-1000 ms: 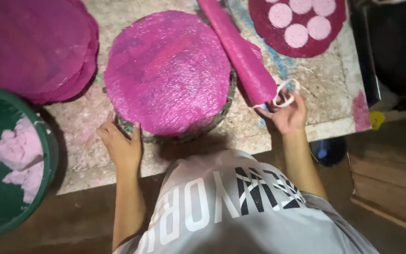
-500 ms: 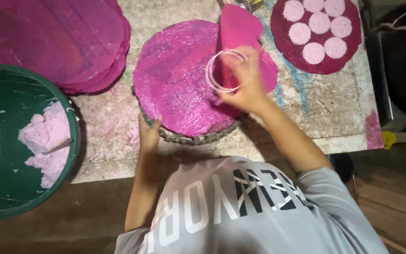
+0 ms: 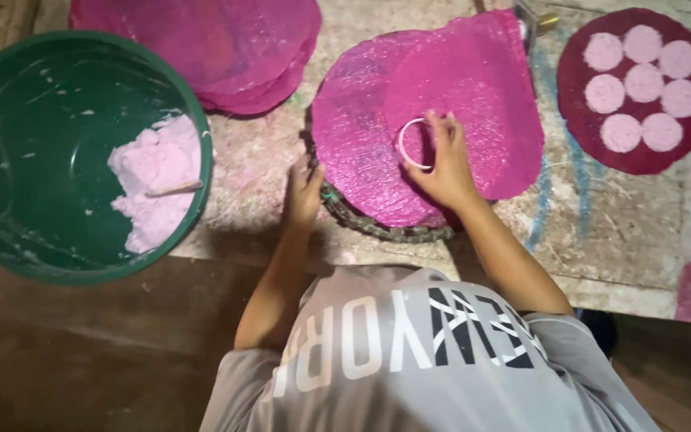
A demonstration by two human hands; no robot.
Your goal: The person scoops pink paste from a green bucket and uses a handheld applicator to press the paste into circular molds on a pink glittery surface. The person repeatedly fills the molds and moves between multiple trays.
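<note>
R fingers (image 3: 440, 134) clamped on thin white ring cutter (image 3: 412, 144), pressing it flat onto the glittery magenta round sheet (image 3: 473, 96) so the rim sits square to the surface. R hand (image 3: 441, 164) sits over the ring. L hand (image 3: 305, 192), fingers together, grips edge of woven round tray (image 3: 377, 228) under the sheet, prob to steady it. Stack of magenta sheets (image 3: 201, 40) top left, green plastic basin (image 3: 33, 136) w/ pale pink dough (image 3: 153, 180) at L. Dark red disc (image 3: 641, 152) w/ 7 pink rounds (image 3: 643, 82) sits at R, near the R hand.
</note>
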